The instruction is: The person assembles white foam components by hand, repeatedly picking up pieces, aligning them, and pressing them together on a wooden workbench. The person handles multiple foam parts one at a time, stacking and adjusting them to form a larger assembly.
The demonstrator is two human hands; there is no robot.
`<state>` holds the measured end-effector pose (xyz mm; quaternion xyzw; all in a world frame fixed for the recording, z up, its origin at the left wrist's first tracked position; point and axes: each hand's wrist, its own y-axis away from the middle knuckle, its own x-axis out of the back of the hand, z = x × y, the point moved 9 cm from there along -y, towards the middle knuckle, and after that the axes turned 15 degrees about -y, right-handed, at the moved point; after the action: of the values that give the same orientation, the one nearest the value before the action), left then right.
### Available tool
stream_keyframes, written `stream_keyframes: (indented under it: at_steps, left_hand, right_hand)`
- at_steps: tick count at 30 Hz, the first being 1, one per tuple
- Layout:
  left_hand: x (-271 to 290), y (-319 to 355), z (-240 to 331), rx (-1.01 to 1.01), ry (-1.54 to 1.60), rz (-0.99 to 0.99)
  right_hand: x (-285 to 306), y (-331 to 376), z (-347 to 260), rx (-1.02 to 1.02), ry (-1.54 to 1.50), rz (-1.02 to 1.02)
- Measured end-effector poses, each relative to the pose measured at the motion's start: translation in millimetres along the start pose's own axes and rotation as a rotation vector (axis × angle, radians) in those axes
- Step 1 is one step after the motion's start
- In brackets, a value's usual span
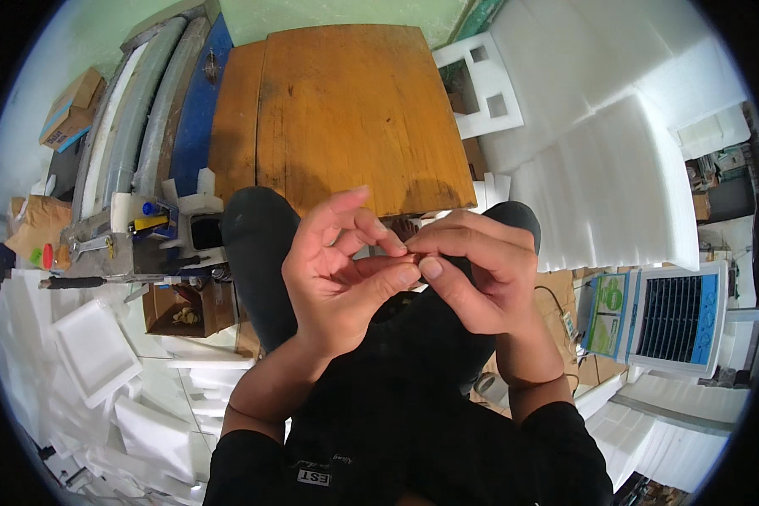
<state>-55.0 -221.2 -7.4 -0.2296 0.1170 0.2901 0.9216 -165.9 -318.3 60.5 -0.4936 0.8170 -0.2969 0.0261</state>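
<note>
Above my lap, in front of my dark clothes, both hands meet at the fingertips. My left hand (337,274) is closed in a pinch of thumb and index finger, its other fingers loosely curled. My right hand (485,270) pinches too, its thumb and index finger touching the left fingertips. Whatever sits between the fingertips, if anything, is too small and hidden to name. Beyond the hands stands an orange-brown wooden tabletop (354,110), its near edge just past my knees.
Left of my knee is a bench with an open-end wrench (91,244), above a cardboard box (215,305). White foam sheets (599,177) stand to the right, near a white and blue air cooler (679,316). Foam pieces (97,350) litter the lower left.
</note>
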Motion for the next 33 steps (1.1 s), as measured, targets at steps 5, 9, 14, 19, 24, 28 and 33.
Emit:
stream_keyframes:
  at_steps: [5,9,14,19,24,28,33]
  left_hand:
    - [-7.7,-5.2,-9.0,0.014,-0.181,-0.025]
    - [-16.4,-13.6,-19.6,0.030,-0.277,-0.003]
    - [-18.5,-5.5,-54.8,0.029,-0.517,0.031]
    - [18.9,-6.6,-87.6,0.102,-0.576,0.127]
    - [58.7,-7.0,-125.1,0.258,-0.593,0.122]
    - [69.2,-6.2,-146.0,0.375,-0.556,0.117]
    - [63.0,-15.2,-150.5,0.375,-0.526,0.064]
  right_hand:
    - [8.2,-1.1,12.6,0.000,0.052,-0.026]
    - [17.1,4.4,13.1,0.106,0.200,-0.040]
    - [31.5,29.3,38.0,0.125,0.608,-0.057]
    - [164.7,69.2,65.4,-0.066,0.585,0.407]
    - [282.7,171.0,50.0,-0.312,0.633,0.959]
    - [396.0,327.7,54.3,-0.055,0.144,1.679]
    - [522.1,385.0,47.3,-0.226,-0.049,1.898]
